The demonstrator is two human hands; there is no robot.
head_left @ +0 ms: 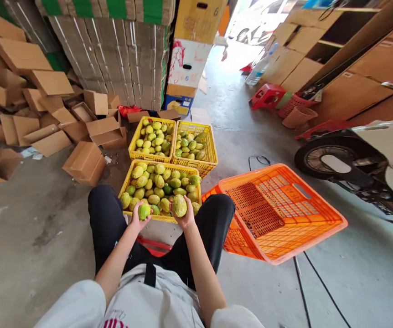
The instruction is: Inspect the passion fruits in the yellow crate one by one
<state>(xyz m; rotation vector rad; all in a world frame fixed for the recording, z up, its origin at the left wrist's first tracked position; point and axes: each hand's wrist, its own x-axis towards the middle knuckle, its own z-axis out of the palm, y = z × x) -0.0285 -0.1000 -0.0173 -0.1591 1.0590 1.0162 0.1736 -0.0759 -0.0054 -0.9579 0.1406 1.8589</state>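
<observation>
My left hand (138,220) is closed around a small green-yellow oval fruit (144,211). In my right hand (186,217) rests a larger, paler yellow-green fruit (179,206), with the fingers wrapped about its sides. Both hands are held apart, just above the near rim of a yellow plastic crate (124,184) between my knees. Heaped in that crate are many similar fruits (159,181), some green and some yellower. The exact kind of fruit cannot be told from here.
Two more yellow crates (131,146) (213,145) of fruit stand behind. An orange crate (319,226) sits right of my knee, near cables (301,287) and a motorbike (350,164). Open cardboard boxes (85,160) lie scattered left, before stacked flattened cartons (114,59). A red stool (267,96) is farther off.
</observation>
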